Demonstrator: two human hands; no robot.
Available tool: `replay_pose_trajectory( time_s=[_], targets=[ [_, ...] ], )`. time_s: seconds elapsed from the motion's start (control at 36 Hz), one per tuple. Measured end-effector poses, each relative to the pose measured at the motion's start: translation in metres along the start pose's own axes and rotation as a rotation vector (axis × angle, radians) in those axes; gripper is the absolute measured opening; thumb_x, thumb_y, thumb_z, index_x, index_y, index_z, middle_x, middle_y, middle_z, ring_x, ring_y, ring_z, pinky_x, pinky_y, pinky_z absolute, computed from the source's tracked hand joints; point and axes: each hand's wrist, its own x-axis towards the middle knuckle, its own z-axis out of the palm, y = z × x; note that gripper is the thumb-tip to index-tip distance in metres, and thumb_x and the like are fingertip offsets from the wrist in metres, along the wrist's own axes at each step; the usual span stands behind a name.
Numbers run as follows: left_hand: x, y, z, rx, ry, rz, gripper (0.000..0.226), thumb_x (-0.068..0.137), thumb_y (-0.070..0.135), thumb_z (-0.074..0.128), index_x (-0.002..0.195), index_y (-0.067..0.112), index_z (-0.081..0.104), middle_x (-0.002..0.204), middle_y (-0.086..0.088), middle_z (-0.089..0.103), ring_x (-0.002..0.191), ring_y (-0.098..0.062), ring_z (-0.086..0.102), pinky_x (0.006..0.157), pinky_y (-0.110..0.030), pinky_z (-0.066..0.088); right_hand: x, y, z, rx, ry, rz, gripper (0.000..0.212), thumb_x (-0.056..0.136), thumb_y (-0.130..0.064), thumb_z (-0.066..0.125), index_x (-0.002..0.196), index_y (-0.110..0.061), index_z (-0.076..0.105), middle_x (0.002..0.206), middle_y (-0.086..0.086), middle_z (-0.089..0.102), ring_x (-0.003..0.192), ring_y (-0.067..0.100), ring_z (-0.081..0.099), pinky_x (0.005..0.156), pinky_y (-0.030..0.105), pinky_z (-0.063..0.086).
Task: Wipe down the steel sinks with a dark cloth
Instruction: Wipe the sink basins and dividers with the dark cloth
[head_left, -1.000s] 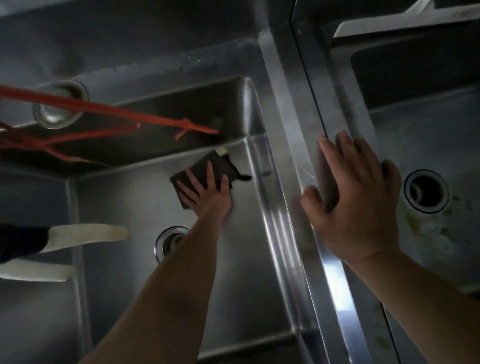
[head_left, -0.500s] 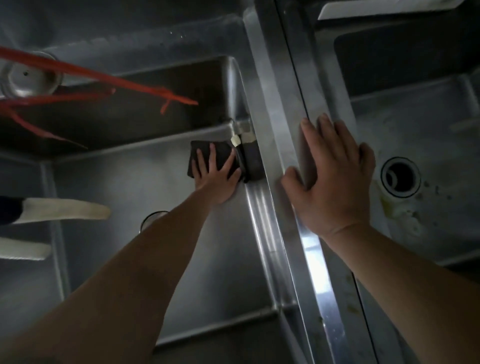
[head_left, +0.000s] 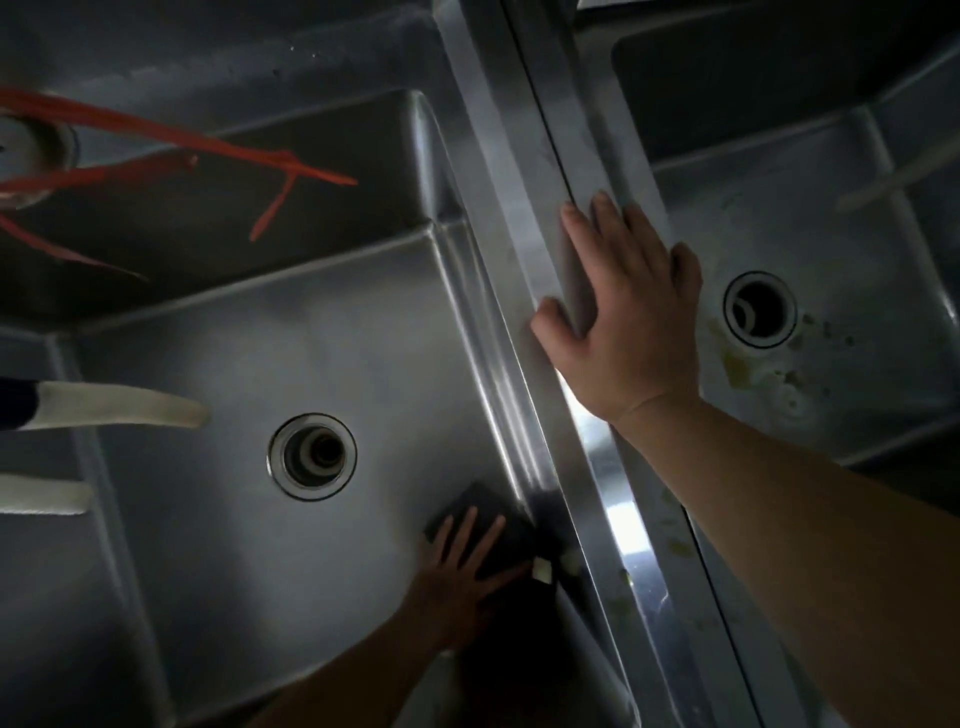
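Observation:
Two steel sinks lie side by side below me. The left sink (head_left: 249, 530) has a round drain (head_left: 312, 457) in its floor. My left hand (head_left: 462, 577) presses a dark cloth (head_left: 480, 514) flat against the floor at the near right corner, fingers spread straight over it. A small white tag (head_left: 542, 570) sticks out of the cloth. My right hand (head_left: 623, 322) rests flat on the steel divider (head_left: 524, 156) between the basins, thumb on the left side. The right sink (head_left: 831, 249) shows yellowish stains around its drain (head_left: 760, 308).
Red plastic strips (head_left: 208, 150) hang over the left sink's far wall. Two white tube ends (head_left: 119, 413) poke in from the left edge. A steel fitting (head_left: 31, 150) sits at far left on the back ledge.
My left hand has slid the cloth along the right wall from the far corner back to the near corner. The drain is uncovered. My right hand stays on the divider.

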Motion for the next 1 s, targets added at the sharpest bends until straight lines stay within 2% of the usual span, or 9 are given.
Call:
replay_pose_trajectory(
  time_s=[0.14,0.25,0.33,0.44,0.53,0.64,0.78,0.89,1.0],
  targets=[
    [0.017,-0.05,-0.017,0.003,0.146,0.105,0.056,0.08,0.063,0.056,0.135,0.057,0.047,0.157,0.001,0.032,0.141,-0.039,0.036,0.114,-0.055,0.019,0.001,0.0,-0.002,0.003,0.009,-0.002,0.071,0.086,-0.047,0.048,0.152,-0.027,0.032,0.161,0.002,0.03,0.15,0.024,0.024,0.115,0.062,0.019],
    [0.05,-0.12,-0.057,0.02,0.271,0.011,0.052,0.083,0.06,0.055,0.135,0.054,0.049,0.155,-0.003,0.039,0.141,-0.043,0.034,0.114,-0.058,0.025,0.001,0.0,-0.001,-0.001,-0.003,-0.007,0.071,0.086,-0.049,0.046,0.152,-0.028,0.031,0.161,0.002,0.03,0.15,0.024,0.023,0.115,0.062,0.018],
    [0.071,-0.179,-0.092,0.065,0.287,-0.169,0.056,0.087,0.063,0.046,0.142,0.049,0.042,0.157,-0.007,0.036,0.143,-0.046,0.028,0.113,-0.058,0.023,0.002,0.002,0.0,-0.004,0.007,-0.013,0.071,0.086,-0.05,0.046,0.152,-0.028,0.032,0.161,0.003,0.031,0.149,0.024,0.024,0.114,0.064,0.021],
    [0.106,-0.234,-0.127,-0.041,0.151,-0.568,0.068,0.086,0.075,0.017,0.148,0.057,-0.003,0.166,-0.002,-0.008,0.15,-0.037,-0.013,0.117,-0.054,-0.005,-0.001,0.002,0.001,-0.001,0.02,-0.015,0.07,0.087,-0.051,0.046,0.151,-0.026,0.033,0.16,0.003,0.032,0.149,0.024,0.026,0.112,0.063,0.023],
    [0.134,-0.242,-0.139,-0.224,0.145,-0.781,0.065,0.088,0.075,0.017,0.145,0.059,-0.009,0.163,0.004,-0.021,0.147,-0.034,-0.024,0.114,-0.055,-0.016,-0.001,0.001,0.001,0.002,0.019,-0.013,0.07,0.087,-0.05,0.045,0.151,-0.027,0.033,0.161,0.002,0.032,0.149,0.023,0.026,0.113,0.063,0.023],
    [0.149,-0.217,-0.134,-0.277,0.258,-0.928,0.067,0.087,0.073,0.011,0.148,0.054,-0.011,0.164,0.0,-0.019,0.148,-0.036,-0.021,0.115,-0.055,-0.018,0.0,0.001,-0.001,-0.003,0.008,-0.007,0.07,0.086,-0.049,0.045,0.152,-0.029,0.032,0.161,0.0,0.031,0.15,0.021,0.023,0.115,0.06,0.02],
    [0.149,-0.203,-0.144,-0.376,0.23,-0.956,0.066,0.091,0.069,0.021,0.148,0.054,-0.009,0.164,-0.001,-0.016,0.149,-0.037,-0.015,0.116,-0.055,-0.013,0.001,0.0,-0.003,0.006,0.013,-0.002,0.07,0.085,-0.049,0.045,0.152,-0.029,0.033,0.161,0.0,0.032,0.15,0.021,0.023,0.116,0.059,0.02],
    [0.138,-0.22,-0.166,-0.38,0.39,-0.917,0.065,0.091,0.04,0.042,0.151,0.042,0.018,0.162,-0.005,0.017,0.149,-0.032,0.005,0.121,-0.051,0.0,0.002,0.0,-0.002,0.026,0.03,-0.009,0.07,0.084,-0.048,0.047,0.15,-0.027,0.037,0.159,0.002,0.035,0.149,0.022,0.026,0.115,0.06,0.021],
    [0.138,-0.238,-0.187,-0.356,0.328,-0.852,0.083,0.081,0.024,0.055,0.155,0.027,0.018,0.158,-0.008,0.029,0.148,-0.031,0.016,0.121,-0.047,0.008,0.001,0.001,0.0,0.033,0.041,-0.015,0.07,0.084,-0.048,0.047,0.15,-0.026,0.039,0.158,0.002,0.037,0.148,0.023,0.029,0.114,0.061,0.023]
  ],
)
